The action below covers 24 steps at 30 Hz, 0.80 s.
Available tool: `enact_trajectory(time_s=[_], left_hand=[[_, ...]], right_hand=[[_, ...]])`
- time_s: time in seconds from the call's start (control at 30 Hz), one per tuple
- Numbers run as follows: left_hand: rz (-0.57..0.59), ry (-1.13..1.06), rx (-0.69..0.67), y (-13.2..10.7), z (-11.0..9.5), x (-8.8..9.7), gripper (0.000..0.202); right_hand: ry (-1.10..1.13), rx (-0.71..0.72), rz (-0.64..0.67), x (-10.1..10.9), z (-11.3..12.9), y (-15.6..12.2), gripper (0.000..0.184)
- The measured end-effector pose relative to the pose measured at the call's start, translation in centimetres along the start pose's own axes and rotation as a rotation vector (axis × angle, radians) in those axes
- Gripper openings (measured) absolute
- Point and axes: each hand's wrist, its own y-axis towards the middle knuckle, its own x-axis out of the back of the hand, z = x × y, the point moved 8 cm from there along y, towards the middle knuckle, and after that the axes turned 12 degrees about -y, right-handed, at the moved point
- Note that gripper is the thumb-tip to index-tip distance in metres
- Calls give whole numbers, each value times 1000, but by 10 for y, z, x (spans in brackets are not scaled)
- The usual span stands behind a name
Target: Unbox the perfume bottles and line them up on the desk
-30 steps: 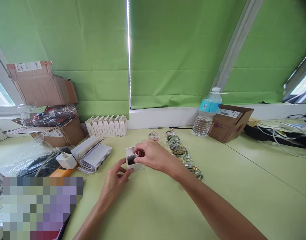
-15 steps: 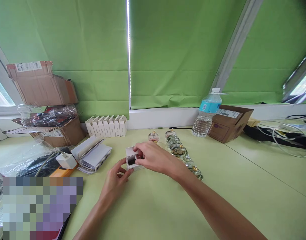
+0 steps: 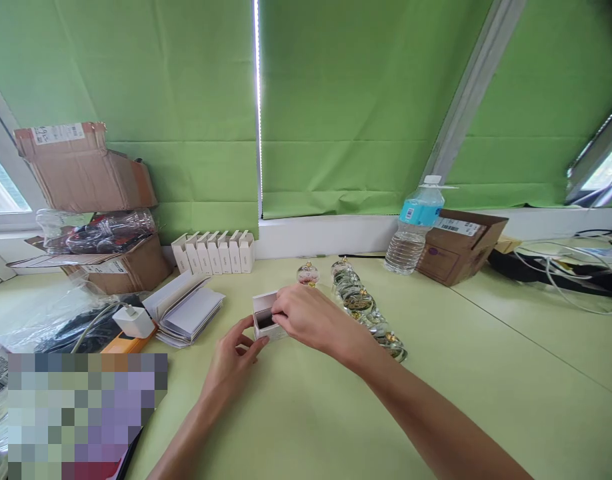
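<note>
One small white box point(image 3: 265, 317) in head view, flap raised, on table point(image 3: 296, 413) between hands; interior dark, contents hard to make out; left hand point(image 3: 235, 353) grips its near left side between thumb and fingers; right hand point(image 3: 311, 320) bent over opening, fingertips partly hidden, cannot tell whether they pinch anything; clear ornaments point(image 3: 360, 302) with gold tops lined up beyond right wrist; upright white cartons point(image 3: 213, 255) in row near wall; capped clear bottle point(image 3: 411, 230) beside brown carton point(image 3: 456, 247), contents hidden.
</note>
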Motion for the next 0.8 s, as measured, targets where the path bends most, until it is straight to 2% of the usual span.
enact_trajectory(time_s=[0.23, 0.43, 0.8], left_hand=[[-2, -24, -9, 1, -1, 0, 42], [16, -26, -35, 1, -5, -2, 40], [15, -21, -12, -1, -4, -2, 41]], right_hand=[[-18, -32, -82, 6, -3, -4, 46], [10, -107, 19, -9, -5, 0, 60], [-23, -192, 46, -6, -6, -1, 65]])
